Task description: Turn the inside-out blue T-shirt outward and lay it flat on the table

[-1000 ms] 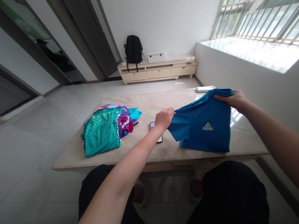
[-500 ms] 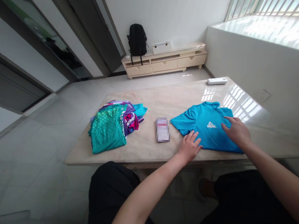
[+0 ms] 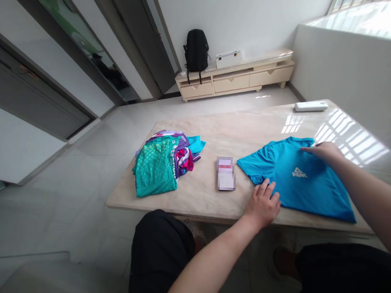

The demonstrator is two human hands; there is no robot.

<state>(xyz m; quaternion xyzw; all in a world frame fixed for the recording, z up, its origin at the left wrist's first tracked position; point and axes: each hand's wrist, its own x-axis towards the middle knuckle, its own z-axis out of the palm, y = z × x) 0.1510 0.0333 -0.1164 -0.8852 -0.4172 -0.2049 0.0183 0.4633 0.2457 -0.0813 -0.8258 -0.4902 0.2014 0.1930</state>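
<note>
A bright blue T-shirt (image 3: pixel 286 168) with a white logo lies on the table, its left sleeve pointing left and its lower right corner close to the front edge. My left hand (image 3: pixel 263 204) rests on the shirt's near left edge, fingers spread and lying flat. At the far right edge of the shirt, by the collar, my right hand (image 3: pixel 326 152) is closed on the fabric, thumb on top. Its other fingers are mostly hidden. Left of the shirt lies a blurred-out, phone-shaped object (image 3: pixel 226 174).
A pile of clothes (image 3: pixel 158 166), green on top with purple, red and blue below, lies on the left of the marble table (image 3: pixel 208 204). A white oblong device (image 3: pixel 311 106) lies at the far edge. Beyond, a low cabinet (image 3: pixel 231 82) bears a black backpack (image 3: pixel 196 50).
My right hand has moved from the shirt's right side to its far edge and closed there. The shirt's right side now spreads wider. The view has turned left; my left hand stays on the shirt.
</note>
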